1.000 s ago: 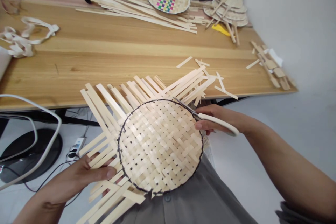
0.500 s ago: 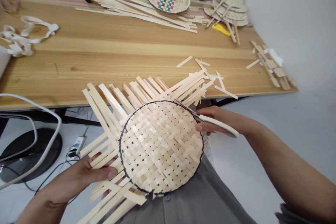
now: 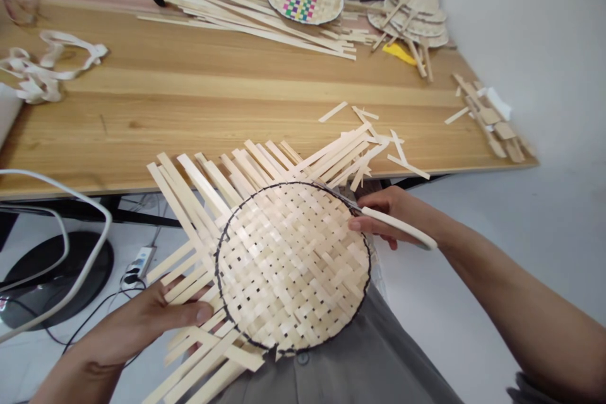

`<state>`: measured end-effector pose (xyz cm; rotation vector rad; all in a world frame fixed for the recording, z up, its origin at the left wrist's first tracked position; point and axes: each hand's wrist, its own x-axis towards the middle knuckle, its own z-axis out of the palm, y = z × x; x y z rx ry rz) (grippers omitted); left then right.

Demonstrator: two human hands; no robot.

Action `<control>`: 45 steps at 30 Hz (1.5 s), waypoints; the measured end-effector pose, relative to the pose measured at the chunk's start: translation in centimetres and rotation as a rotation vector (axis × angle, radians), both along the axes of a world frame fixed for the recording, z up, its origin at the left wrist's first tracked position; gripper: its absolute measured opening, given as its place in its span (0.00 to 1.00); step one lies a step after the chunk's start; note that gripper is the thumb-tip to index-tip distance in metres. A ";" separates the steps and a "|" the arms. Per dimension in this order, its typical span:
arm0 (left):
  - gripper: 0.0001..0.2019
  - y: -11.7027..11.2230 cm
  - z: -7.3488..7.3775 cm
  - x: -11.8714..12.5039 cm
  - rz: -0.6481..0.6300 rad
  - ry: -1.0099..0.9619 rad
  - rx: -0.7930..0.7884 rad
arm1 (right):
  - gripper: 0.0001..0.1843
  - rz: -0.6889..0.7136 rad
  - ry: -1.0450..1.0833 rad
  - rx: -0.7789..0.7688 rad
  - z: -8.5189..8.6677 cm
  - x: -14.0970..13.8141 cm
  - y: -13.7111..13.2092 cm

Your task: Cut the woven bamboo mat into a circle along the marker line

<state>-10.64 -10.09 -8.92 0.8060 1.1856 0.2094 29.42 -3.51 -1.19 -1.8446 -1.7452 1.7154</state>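
Between the left grip (image 3: 137, 328) and right grip (image 3: 383, 214), woven bamboo disc (image 3: 291, 268), checkered and ringed by a black line; flat loose strip ends (image 3: 213, 192) fanning out past it, over the counter (image 3: 189, 101) edge; right grip clenched on scissors (image 3: 395, 224), cream handles, steel blades at the black line, forearm stretched across; left grip curled around the strips, holding the disc.

The right hand (image 3: 388, 209) grips white-handled scissors (image 3: 398, 222), blades at the black circle drawn on a woven bamboo mat (image 3: 291, 268); whether they bite a strip is hard to tell. The left hand (image 3: 132, 328) holds the mat's loose strip ends (image 3: 199, 196) over a wooden table (image 3: 189, 91).
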 end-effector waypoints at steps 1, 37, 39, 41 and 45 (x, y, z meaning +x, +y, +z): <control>0.26 0.0 -0.1 0.0 0.000 0.004 0.000 | 0.24 -0.003 -0.012 0.004 0.0 -0.1 0.0; 0.25 1.2 0.2 0.6 -0.040 -0.042 0.099 | 0.26 0.402 -0.071 0.039 1.5 0.7 3.5; 0.25 1.2 0.2 0.7 -0.050 -0.045 0.105 | 0.26 0.352 -0.039 0.012 1.4 0.7 3.4; 0.24 1.1 0.2 0.7 -0.054 -0.050 0.105 | 0.25 0.311 -0.008 0.010 1.4 0.7 3.3; 0.22 1.1 0.4 0.6 -0.051 -0.045 0.098 | 0.25 0.309 -0.011 0.020 1.4 0.7 3.2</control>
